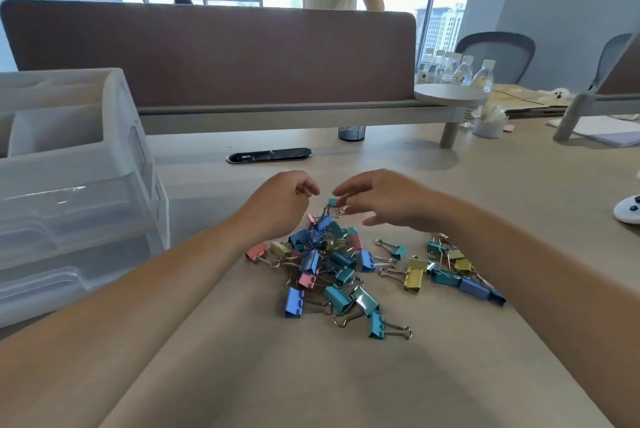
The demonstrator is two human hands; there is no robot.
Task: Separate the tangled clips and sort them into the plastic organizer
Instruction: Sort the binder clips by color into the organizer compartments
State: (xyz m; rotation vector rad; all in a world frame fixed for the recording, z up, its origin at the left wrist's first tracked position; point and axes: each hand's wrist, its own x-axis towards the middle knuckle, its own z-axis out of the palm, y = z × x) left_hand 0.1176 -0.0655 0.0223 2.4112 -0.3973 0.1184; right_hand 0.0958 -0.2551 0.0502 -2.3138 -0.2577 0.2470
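A tangled heap of binder clips [325,261] in blue, teal, pink and yellow lies on the desk in front of me. A smaller loose group [446,268] sits to its right, partly under my right forearm. My right hand [384,200] hovers over the far end of the heap and pinches a teal clip [333,201], from which linked clips trail down into the pile. My left hand [284,200] is just left of that clip with fingers curled, nothing visible in them. The translucent plastic organizer [86,192] with drawers and open top compartments stands at the left.
A brown desk partition [207,53] runs across the back, with a person standing behind it. A black cable grommet [269,154] and a mesh cup [351,133] lie beyond my hands. Water bottles [450,71] stand back right; a white controller [627,210] is at the right edge.
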